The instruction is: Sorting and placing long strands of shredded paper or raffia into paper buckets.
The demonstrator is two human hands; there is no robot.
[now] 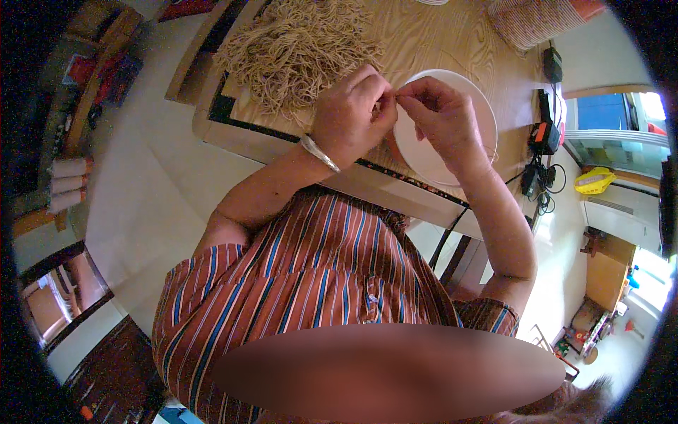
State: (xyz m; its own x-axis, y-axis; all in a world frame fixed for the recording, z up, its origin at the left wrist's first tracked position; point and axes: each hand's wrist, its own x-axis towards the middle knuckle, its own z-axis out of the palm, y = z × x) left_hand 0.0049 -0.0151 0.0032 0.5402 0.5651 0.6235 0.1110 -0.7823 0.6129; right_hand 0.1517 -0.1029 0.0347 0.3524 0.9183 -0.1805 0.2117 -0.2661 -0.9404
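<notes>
My left hand (357,109), with a silver bangle at its wrist, is closed, thumb and fingertips pinched together. My right hand (446,121) pinches too, and its fingertips meet those of the left. Whatever lies between them is too small to make out. Both hands are above the near edge of a wood-grain table (424,32). Under the right hand stands a round white tub (484,106), partly covered by that hand and forearm. A tangled heap of beige cord strands (300,56) lies just beyond the left hand.
A large spool wound with beige cord (533,21) lies at the table's far right. Black power adapters and cables (542,138) hang along the right edge. A dark cable (448,237) runs down below the table. Shelving (85,85) stands at the left.
</notes>
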